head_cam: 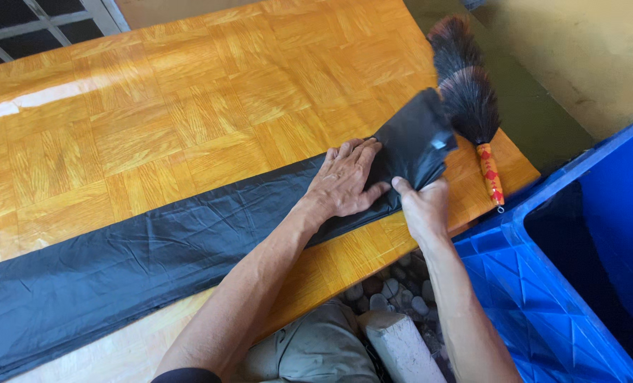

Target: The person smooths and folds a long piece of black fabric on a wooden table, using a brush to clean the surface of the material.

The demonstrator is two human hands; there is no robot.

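wood-pattern table point(189, 92), long black cloth point(153, 255) across it. my left hand point(345, 181) flat, pressing the cloth; right hand point(421, 206) pinching its folded end, just beside feather duster point(469, 99).

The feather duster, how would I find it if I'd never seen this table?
Start at the orange wooden table and go to its far right end, past the long black plastic sheet. The feather duster lies there: dark fluffy plumes on a red-and-yellow patterned handle.

Glossy wooden parquet table point(189, 106), pale wall point(586, 57), barred window point(40, 25), pebbled floor point(394, 291), blue crate point(543, 284)
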